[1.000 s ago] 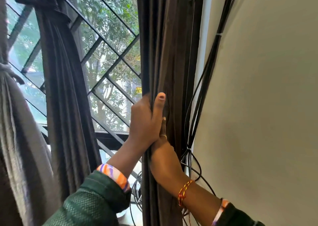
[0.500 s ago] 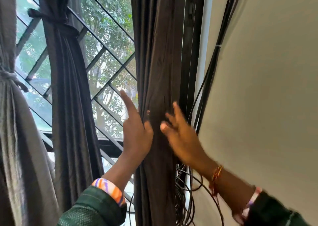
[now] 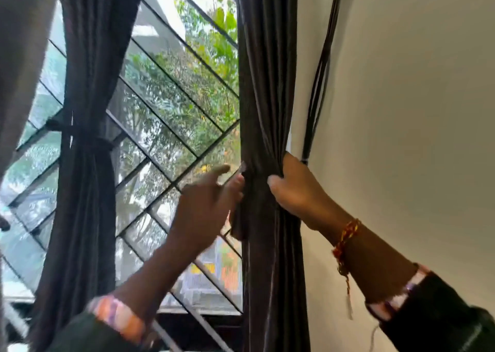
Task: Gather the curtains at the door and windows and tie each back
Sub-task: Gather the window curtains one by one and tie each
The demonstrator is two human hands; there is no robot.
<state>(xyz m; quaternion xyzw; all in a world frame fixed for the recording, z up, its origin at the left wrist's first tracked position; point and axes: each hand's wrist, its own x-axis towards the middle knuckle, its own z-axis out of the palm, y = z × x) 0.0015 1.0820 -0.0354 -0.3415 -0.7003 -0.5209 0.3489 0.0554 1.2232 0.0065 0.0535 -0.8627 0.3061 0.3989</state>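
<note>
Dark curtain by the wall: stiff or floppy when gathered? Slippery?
Likely floppy: the dark curtain bunches into narrow folds where the right hand grips it. Possibly a bit slippery, given its sheen. Probably holds a tie, as the tied curtain does.

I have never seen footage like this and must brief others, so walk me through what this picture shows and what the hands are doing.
There is no machine here: a person wears a camera on the head, looking at their own two hands. The right hand has its grip closed round the gathered dark curtain beside the wall. The left hand reaches in with fingers extended, touching the curtain's window-side edge. Further left, another curtain is already tied back with a band. Behind them is a window grille; black cables run down the wall.
</note>
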